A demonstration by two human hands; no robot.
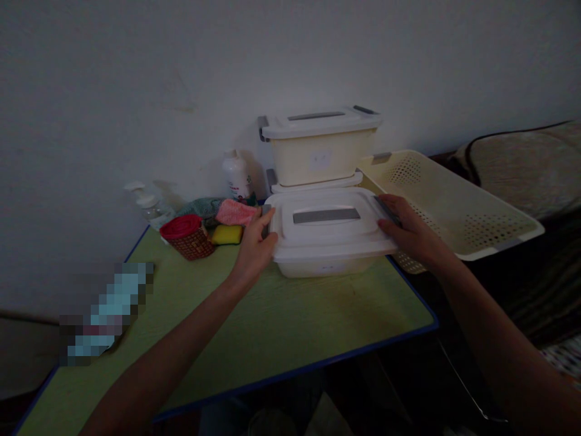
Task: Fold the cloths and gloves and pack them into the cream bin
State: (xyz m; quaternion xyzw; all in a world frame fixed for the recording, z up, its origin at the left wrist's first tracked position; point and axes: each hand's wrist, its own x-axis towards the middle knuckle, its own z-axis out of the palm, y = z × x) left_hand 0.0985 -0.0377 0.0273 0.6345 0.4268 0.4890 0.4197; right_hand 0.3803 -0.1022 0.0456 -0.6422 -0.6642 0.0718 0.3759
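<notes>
A cream storage box [327, 266] with a white lid [324, 233] and a grey lid handle is between my two hands at the far side of the table. My left hand [258, 245] grips its left end, fingers at the grey side latch. At the right end, my right hand [406, 230] has its thumb and fingers closed around the other grey latch. Whether the box rests on the table or is slightly raised, I cannot tell. Just behind it stands a second cream box [322, 157] with a white lid, stacked on another white-lidded one that is mostly hidden.
On the left are a red-lined woven basket [188, 236], a yellow sponge [227, 234], pink cloth [235, 212], a white bottle [236, 175] and a clear pump bottle [152, 209]. A large perforated basket [454, 200] stands right. The green table [254, 339] has a blue edge. A blurred-out object [111, 312] lies left.
</notes>
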